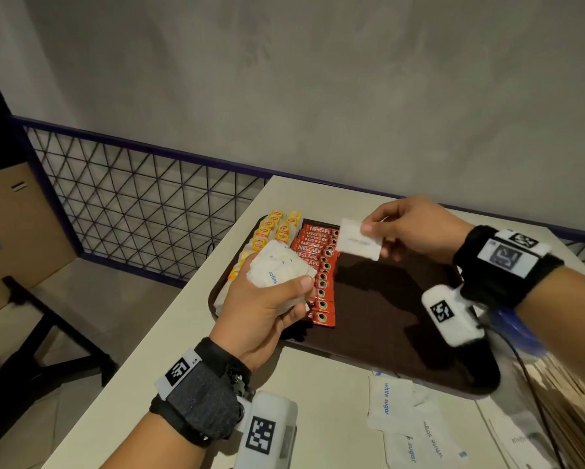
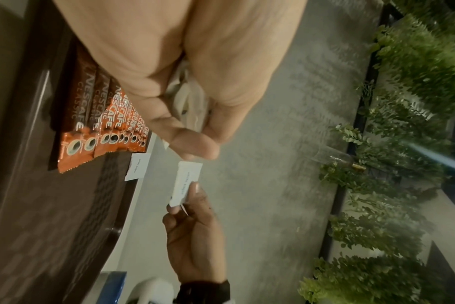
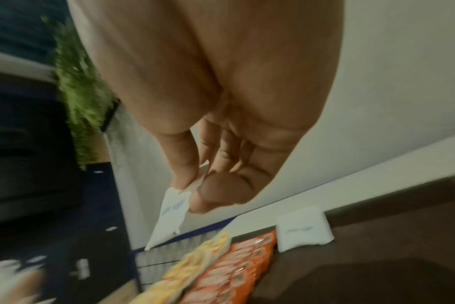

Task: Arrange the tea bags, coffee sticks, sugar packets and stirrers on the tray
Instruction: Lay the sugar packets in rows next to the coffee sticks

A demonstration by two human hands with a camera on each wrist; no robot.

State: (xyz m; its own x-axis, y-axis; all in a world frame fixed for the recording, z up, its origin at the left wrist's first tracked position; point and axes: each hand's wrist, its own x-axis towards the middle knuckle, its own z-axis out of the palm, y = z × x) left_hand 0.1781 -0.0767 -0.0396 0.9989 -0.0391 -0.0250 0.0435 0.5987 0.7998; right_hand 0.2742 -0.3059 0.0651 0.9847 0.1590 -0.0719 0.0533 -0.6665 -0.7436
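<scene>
Left hand (image 1: 264, 309) grips a crumpled wad of paper sugar packets (image 1: 281, 269); right hand (image 1: 416, 228) pinches 1 flat rectangular packet (image 1: 360, 243).

Head view looks down from above; both wrist views, perhaps sideways, share the tray (image 1: 385, 333) close-up.

On the tray (image 1: 379, 319), tea bags (image 1: 277, 228) lie left of coffee sticks (image 1: 318, 265); loose sugar packets (image 1: 390, 399) lie on the desk (image 1: 318, 384) before it.
</scene>
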